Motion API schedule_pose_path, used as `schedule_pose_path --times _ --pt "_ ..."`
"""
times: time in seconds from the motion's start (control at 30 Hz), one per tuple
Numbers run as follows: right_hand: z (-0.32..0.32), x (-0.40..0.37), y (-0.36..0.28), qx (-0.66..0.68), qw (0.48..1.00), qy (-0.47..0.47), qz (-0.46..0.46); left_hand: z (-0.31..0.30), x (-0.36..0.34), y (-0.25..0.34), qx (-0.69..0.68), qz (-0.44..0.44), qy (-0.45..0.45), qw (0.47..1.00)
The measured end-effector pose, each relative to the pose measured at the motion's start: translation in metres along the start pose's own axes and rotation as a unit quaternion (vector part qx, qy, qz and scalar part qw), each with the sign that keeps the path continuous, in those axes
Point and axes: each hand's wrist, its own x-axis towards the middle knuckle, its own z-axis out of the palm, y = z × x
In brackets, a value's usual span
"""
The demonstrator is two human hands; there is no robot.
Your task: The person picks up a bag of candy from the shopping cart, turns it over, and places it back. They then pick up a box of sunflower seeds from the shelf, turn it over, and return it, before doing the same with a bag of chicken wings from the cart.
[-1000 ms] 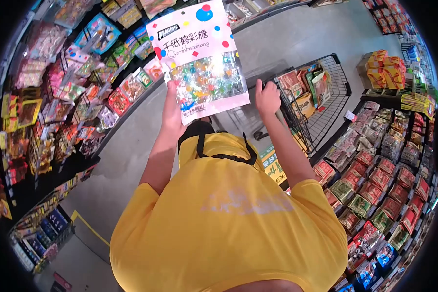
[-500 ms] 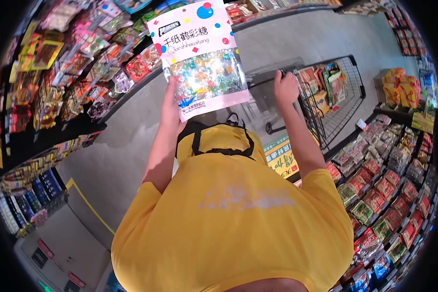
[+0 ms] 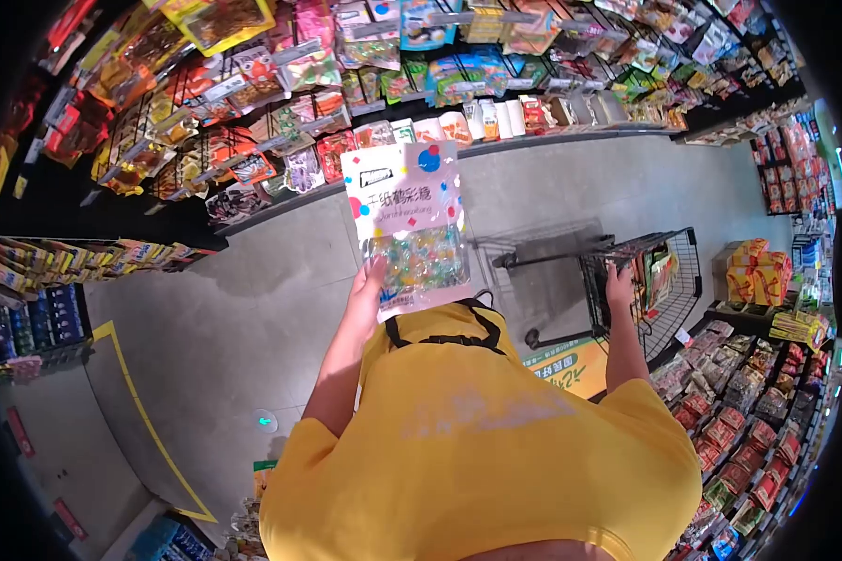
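Observation:
A white-and-pink candy bag (image 3: 410, 201) with coloured dots and a clear window stands upright in front of me. Wrapped sweets in several colours show through its window. My left hand (image 3: 369, 288) grips the bag by its lower left edge, fingers partly hidden behind it. At the right, my right hand (image 3: 619, 285) is closed on the handle of a black wire shopping cart (image 3: 680, 292). Some packaged goods (image 3: 660, 276) lie in the cart's basket.
Shelves of hanging snack bags (image 3: 309, 65) curve along the far side. Racks of packets (image 3: 744, 430) line the right, near a stack of red-and-yellow packages (image 3: 758, 271). Yellow tape (image 3: 136, 393) marks the grey floor (image 3: 243, 318) at left.
The view has turned, showing more of the far shelves. The candy bag now appears lower and smaller, still in my left hand. My right hand stays on the cart, lower in view.

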Motion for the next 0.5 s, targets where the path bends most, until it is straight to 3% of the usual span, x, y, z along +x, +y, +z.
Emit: schedule_pose_path --times 0.07,0.13,0.17,0.2,0.37,0.5 --pt "0.002 -0.008 0.004 -0.003 0.999 -0.031 0.033 -0.017 -0.011 0.015 -0.051 -0.011 0.022 0.998" --pt "0.015 -0.013 0.010 0.064 0.994 -0.040 0.076 -0.045 -0.006 0.015 -0.041 0.001 0.029 0.999" --pt "0.009 -0.017 0.011 0.091 0.988 -0.093 0.083 -0.059 -0.002 0.015 -0.002 -0.008 0.038 0.999" --pt "0.011 -0.018 0.013 0.091 0.988 -0.091 0.084 -0.067 -0.002 0.014 0.037 -0.017 0.047 0.998" --pt "0.031 -0.027 0.028 0.103 0.985 -0.100 0.100 -0.050 -0.007 0.046 -0.031 0.034 0.005 0.999" --pt "0.037 -0.029 0.023 0.115 0.981 -0.106 0.119 -0.075 0.010 0.029 0.054 0.042 0.005 0.998"
